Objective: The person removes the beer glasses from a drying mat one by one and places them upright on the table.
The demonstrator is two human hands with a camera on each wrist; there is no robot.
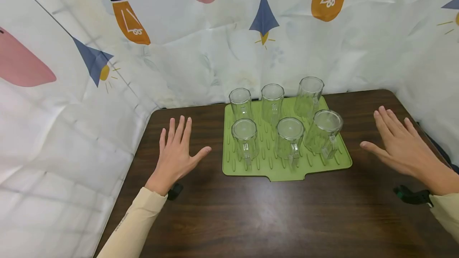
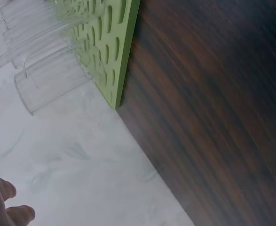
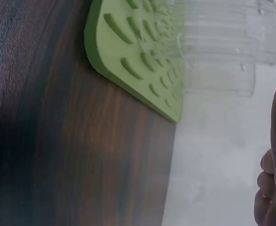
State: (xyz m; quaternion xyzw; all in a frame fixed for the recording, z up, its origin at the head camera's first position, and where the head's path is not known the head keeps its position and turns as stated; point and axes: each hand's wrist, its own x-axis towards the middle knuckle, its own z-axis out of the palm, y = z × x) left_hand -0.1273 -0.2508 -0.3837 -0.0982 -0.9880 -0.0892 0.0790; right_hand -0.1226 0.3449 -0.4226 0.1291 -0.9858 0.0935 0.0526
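The head view shows the left hand [image 1: 175, 154] with palm down, fingers straight and thumb spread wide, gripping nothing; whether it touches the dark wooden surface [image 1: 265, 218] beneath it, I cannot tell. The right hand [image 1: 405, 144] mirrors it, flat and wide, thumb toward the middle, also holding nothing. Just beyond each wrist sits a sleeve, the left sleeve [image 1: 138, 218] showing more than the right sleeve [image 1: 446, 210]. Between the hands lies a green ridged mat [image 1: 251, 170], to the right of the left hand and to the left of the right. On it stand six clear glass mugs in two rows. Nearest the left hand is the front-left mug [image 1: 245, 140], well apart from its thumb; nearest the right hand is the front-right mug [image 1: 322, 134]; the front-middle mug [image 1: 289, 136] is between. Farther out from both hands are the back-left mug [image 1: 240, 104], back-middle mug [image 1: 272, 100] and back-right mug [image 1: 310, 94]. Past them hangs a patterned cloth [image 1: 201, 67]. I read this as a waiting pose, with no mug being handled; a next move would call for bringing a hand inward and curling its fingers round a handle, minding neighbouring glass.
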